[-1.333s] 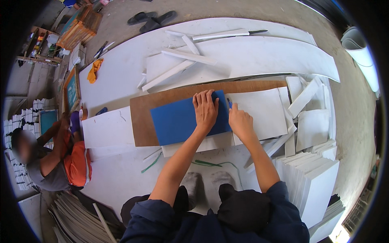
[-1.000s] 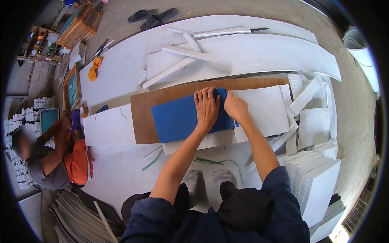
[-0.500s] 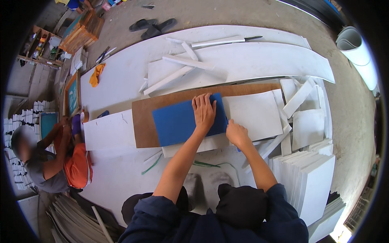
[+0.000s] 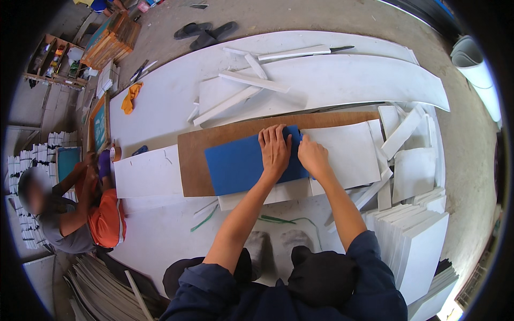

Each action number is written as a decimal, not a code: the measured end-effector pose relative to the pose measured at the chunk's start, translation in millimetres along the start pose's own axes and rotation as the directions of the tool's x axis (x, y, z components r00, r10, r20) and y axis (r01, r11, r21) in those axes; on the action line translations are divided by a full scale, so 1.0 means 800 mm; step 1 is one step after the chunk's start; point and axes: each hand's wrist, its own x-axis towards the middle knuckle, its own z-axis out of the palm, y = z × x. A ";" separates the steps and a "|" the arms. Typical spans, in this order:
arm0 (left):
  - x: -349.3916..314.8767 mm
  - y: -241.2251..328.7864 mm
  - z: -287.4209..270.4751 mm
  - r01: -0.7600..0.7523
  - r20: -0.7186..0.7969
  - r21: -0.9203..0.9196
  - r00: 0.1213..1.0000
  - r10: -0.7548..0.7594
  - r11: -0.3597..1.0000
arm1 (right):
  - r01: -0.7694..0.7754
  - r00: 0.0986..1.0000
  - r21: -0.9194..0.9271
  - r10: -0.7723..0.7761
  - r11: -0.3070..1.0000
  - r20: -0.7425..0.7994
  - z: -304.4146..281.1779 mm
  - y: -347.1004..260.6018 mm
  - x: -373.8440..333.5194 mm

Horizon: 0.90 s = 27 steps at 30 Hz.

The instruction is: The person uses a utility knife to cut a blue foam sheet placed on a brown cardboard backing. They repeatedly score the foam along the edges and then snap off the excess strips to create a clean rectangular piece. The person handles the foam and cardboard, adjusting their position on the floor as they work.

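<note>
The blue sheet (image 4: 241,165) looks matt and smooth, like card or thin board. It lies on a brown board (image 4: 225,140) with the flat, dull look of hardboard or cardboard. The white panel (image 4: 342,152) beside it is smooth and matt, foam board or plastic by its look. The floor (image 4: 300,16) is rough grey concrete. An orange cloth (image 4: 129,97) lies crumpled.

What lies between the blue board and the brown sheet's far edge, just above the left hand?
In the head view, only a bare strip of the brown sheet shows between the blue board and that far edge; the left hand presses flat on the blue board.
</note>
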 end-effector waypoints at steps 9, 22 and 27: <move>-0.001 0.002 0.004 0.003 -0.020 0.024 1.000 -0.002 1.000 | -0.109 0.959 0.005 0.103 0.994 0.263 0.000 0.012 0.002; 0.015 -0.014 0.000 -0.050 0.123 0.047 0.991 0.044 0.998 | -0.128 0.941 0.076 0.097 0.989 0.323 -0.003 0.037 -0.093; 0.042 -0.030 -0.011 -0.089 0.379 -0.098 0.918 0.119 0.991 | -0.152 0.941 0.135 0.102 0.979 0.323 -0.006 0.050 -0.098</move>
